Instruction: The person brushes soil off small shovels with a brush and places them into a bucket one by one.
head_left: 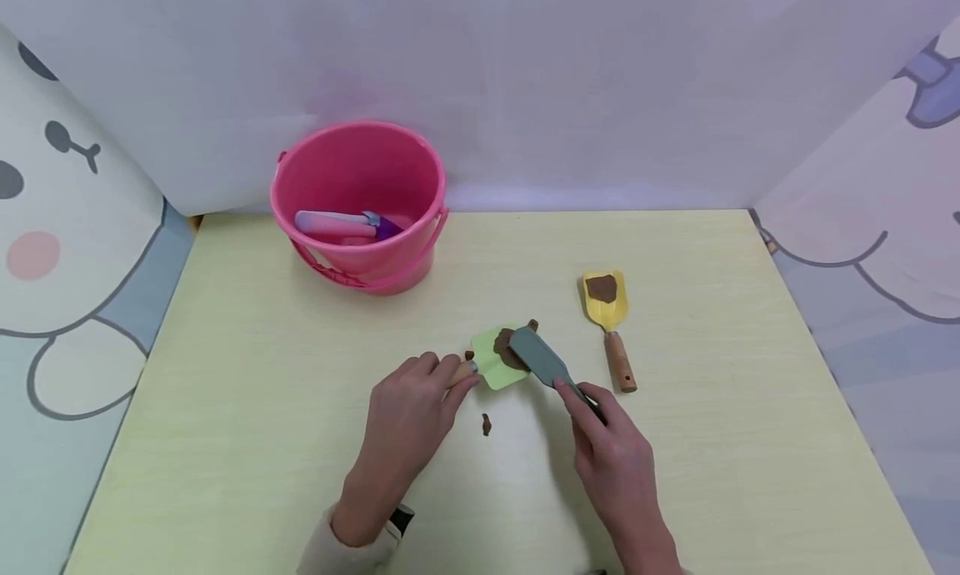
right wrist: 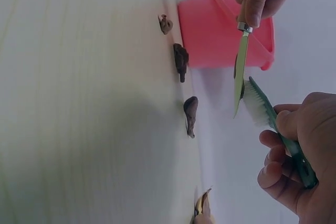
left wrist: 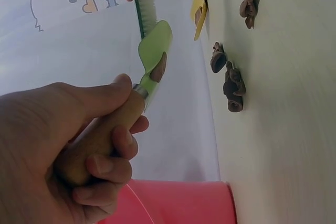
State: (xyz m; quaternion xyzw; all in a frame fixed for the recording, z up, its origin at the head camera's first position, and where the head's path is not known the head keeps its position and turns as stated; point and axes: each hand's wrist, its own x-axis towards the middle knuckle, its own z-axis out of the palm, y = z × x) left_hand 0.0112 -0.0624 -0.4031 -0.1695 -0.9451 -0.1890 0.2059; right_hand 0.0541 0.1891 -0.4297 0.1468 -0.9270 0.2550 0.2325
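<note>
In the head view my left hand (head_left: 412,412) grips the wooden handle of a small trowel with a light green blade (head_left: 498,378). A brown lump (head_left: 504,342) lies on that blade. My right hand (head_left: 618,458) holds a dark green brush (head_left: 542,357) by its handle, the brush head over the blade. Seen from the right wrist, the white bristles (right wrist: 255,103) face down to the trowel, right at its brown lump. Both tools are raised above the table in the wrist views. Several brown, crinkled pieces (left wrist: 234,88) are scattered on the table below them.
A pink bucket (head_left: 375,262) with its handle hanging at the front stands at the back left, holding pink and purple tools (head_left: 337,225). To the right lies a yellow trowel (head_left: 606,312) with a brown piece on it. Cartoon-printed cloth surrounds the pale wooden table (head_left: 262,442).
</note>
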